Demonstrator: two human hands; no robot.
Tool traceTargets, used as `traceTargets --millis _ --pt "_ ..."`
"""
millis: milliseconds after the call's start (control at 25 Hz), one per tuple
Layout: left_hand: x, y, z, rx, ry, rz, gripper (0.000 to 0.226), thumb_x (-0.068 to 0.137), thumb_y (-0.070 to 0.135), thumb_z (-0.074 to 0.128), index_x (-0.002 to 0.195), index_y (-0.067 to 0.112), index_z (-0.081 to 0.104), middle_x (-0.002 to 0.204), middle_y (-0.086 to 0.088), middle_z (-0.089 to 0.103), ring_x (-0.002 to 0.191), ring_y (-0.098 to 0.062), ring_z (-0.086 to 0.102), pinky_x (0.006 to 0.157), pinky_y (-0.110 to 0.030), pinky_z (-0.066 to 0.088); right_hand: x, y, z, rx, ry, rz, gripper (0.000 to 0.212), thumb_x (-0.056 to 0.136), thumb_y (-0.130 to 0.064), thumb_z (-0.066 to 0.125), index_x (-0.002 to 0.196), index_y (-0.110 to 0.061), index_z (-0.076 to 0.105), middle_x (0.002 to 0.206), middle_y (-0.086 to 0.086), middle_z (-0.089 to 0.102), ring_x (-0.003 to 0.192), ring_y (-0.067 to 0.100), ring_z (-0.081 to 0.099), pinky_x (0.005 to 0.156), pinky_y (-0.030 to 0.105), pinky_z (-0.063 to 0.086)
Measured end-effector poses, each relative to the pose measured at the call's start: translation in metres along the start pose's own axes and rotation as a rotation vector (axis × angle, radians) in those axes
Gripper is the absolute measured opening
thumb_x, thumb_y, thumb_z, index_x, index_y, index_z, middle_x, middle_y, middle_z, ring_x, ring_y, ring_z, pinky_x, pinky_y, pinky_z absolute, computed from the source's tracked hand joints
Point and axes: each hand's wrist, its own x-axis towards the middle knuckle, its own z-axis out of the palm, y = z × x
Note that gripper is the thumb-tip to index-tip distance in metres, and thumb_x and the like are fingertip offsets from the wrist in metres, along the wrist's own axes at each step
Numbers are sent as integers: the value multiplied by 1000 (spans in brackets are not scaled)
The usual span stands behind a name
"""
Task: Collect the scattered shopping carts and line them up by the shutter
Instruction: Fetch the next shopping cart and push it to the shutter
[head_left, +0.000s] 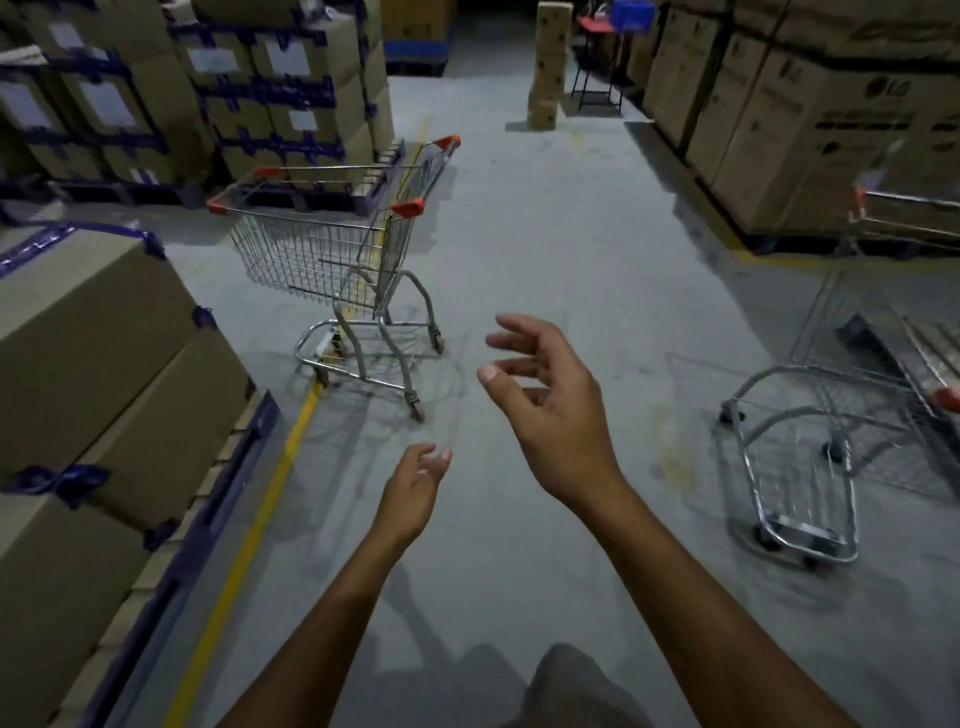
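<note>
A wire shopping cart (332, 249) with orange corner caps stands upright on the grey floor ahead and to the left, its basket facing left. A second cart (810, 457) lies tipped on its side at the right, wheels toward me. The rim of a third cart (904, 208) shows at the far right edge by the boxes. My left hand (415, 488) is low, fingers apart, holding nothing. Higher and to its right, my right hand (545, 395) is spread and empty, a short way from the upright cart's rear wheels. No shutter is in view.
Stacked cardboard boxes on pallets (104, 364) line the left side, more boxes (810, 130) the right. A yellow floor line (260, 519) runs along the left pallets. A tall column of boxes (548, 67) and a red stool (597, 57) stand at the far end of the aisle.
</note>
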Motion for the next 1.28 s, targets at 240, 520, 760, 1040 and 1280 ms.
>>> traceTargets --millis 240,520,760,1040,1280 --pt "158 39 -8 -8 88 31 28 97 37 52 118 19 55 107 5 59 96 -7 57 67 -6 38 170 71 17 4 -9 -44 34 90 -21 66 120 -32 54 110 -17 62 97 3 61 75 17 54" --pt "368 192 -30 74 207 374 35 95 40 53 127 26 51 128 5 56 116 -8 52 90 -23 44 394 207 41 -125 -44 22 29 89 -20 66 116 -29 58 109 -10 64 91 1 63 70 19 52" --pt "503 242 -54 194 348 491 30 92 24 62 121 22 54 122 3 56 101 7 50 88 -21 45 542 275 75 -342 -153 58 39 92 -26 61 130 -22 53 124 -4 59 99 10 62 80 35 57" --pt "658 220 -70 288 319 417 36 90 24 64 124 18 56 121 0 55 102 -3 53 79 -12 40 686 324 112 -522 -199 64 45 94 -24 56 137 -22 45 136 2 50 116 18 56 94 39 50" --pt "737 221 -69 287 296 358 36 92 27 61 126 21 53 123 3 53 89 7 50 74 -8 36 792 338 129 -712 -324 22 61 88 -3 53 144 -17 36 148 8 38 132 25 42 106 38 41"
